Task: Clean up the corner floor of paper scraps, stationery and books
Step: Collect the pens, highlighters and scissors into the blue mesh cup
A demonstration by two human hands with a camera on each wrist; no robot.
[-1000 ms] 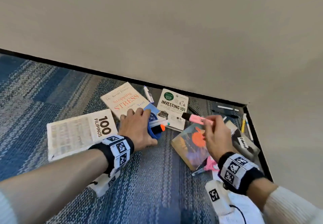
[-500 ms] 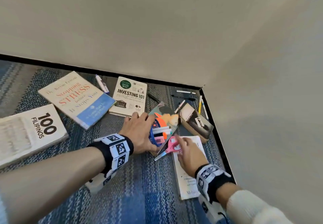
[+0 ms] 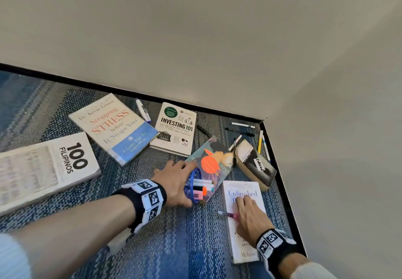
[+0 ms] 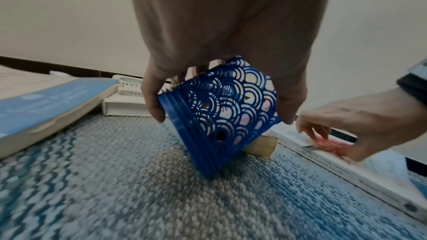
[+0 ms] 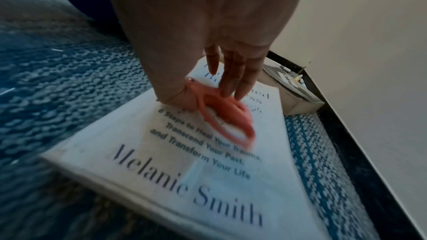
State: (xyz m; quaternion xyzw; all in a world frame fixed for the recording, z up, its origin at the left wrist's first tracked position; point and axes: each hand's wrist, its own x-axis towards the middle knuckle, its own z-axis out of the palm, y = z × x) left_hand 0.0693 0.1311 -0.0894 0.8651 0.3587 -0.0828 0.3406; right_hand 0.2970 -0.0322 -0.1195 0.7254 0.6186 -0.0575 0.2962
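Note:
My left hand (image 3: 174, 181) grips a blue cut-out pen holder (image 3: 191, 184), tipped on its side on the carpet with its mouth towards the right. Several markers (image 3: 203, 188) stick out of it. The left wrist view shows thumb and fingers clamped on the blue holder (image 4: 226, 114) from both sides. My right hand (image 3: 245, 211) lies on a white book (image 3: 241, 246) and pinches pink-handled scissors (image 3: 227, 214), blades pointing left. In the right wrist view the scissors (image 5: 221, 114) are blurred, held between thumb and fingers on that white book (image 5: 161, 161).
On the blue carpet lie the "100 Filipinos" book (image 3: 43, 170), "Stopping Stress" (image 3: 113, 126), "Investing 101" (image 3: 176, 128), a colourful book (image 3: 213, 161) and a dark book (image 3: 256, 165). Loose pens (image 3: 241, 129) lie by the wall corner (image 3: 264, 120); a marker (image 3: 142, 109) lies by the baseboard.
The pink highlighter that my right hand held a second ago now sits in the holder. That hand then took the pink scissors and drew them towards me along the white book.

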